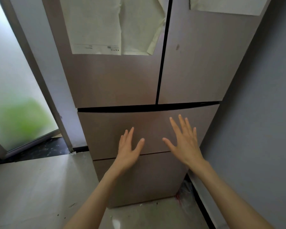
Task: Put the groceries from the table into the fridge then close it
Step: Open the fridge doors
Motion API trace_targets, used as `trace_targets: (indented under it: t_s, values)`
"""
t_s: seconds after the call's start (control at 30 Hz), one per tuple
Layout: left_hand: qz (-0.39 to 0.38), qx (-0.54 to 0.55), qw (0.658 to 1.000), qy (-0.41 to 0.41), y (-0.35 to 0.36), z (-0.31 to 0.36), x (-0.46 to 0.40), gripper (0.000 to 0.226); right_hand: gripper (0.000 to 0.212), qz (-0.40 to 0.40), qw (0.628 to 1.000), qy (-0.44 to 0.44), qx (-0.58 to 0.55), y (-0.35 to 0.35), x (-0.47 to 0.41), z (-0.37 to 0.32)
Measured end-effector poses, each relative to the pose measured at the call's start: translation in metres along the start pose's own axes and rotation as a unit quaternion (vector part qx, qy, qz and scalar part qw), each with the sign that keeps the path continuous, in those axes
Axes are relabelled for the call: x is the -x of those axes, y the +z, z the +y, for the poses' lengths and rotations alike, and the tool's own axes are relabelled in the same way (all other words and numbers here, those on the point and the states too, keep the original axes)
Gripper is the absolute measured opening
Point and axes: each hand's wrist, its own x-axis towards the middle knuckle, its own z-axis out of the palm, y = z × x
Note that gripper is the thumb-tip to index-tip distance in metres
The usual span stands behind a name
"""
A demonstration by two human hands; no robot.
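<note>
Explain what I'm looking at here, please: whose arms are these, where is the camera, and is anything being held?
There is no machine: a person wears one camera on the head, looking forward and down. The left hand and right hand reach forward with fingers spread, holding nothing, in front of the upper drawer of a brown fridge. Whether the palms touch it is unclear. All doors look shut. Paper sheets hang on the upper doors. No groceries or table appear.

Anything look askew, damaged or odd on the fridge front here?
Yes. The paper sheet on the left upper door is creased and peeling at its right edge. A small dark mark sits on the right upper door. Both hands are open and empty.
</note>
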Motion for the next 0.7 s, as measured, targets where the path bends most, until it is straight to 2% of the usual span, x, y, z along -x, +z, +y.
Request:
trace_targets:
  t_s: [0.07,0.13,0.23,0.3,0.4,0.53,0.7]
  values:
    - [0.007,0.143,0.988,-0.055,-0.006,0.014,-0.030,0.063,0.072,0.006,1.000,0.001,0.001,0.003,-0.036,0.001]
    - [0.004,0.300,0.947,-0.111,-0.008,0.026,-0.060,0.061,0.069,0.028,1.000,0.001,-0.008,0.004,-0.069,0.001]
    - [0.004,0.519,0.835,-0.184,-0.008,0.040,-0.098,0.066,0.070,0.091,0.996,-0.005,-0.015,0.004,-0.109,0.003]
    - [0.007,0.604,0.767,-0.217,-0.007,0.048,-0.113,0.070,0.074,0.131,0.991,-0.012,0.000,0.006,-0.131,0.008]
    - [0.003,0.659,0.717,-0.227,-0.002,0.058,-0.124,0.074,0.081,0.173,0.985,-0.008,0.019,0.011,-0.154,0.018]
    - [0.032,0.663,0.718,-0.210,0.004,0.072,-0.136,0.081,0.083,0.220,0.974,-0.022,0.043,0.025,-0.165,0.030]
    - [0.067,0.742,0.635,-0.206,0.002,0.081,-0.145,0.085,0.075,0.264,0.961,-0.056,0.059,0.040,-0.173,0.044]
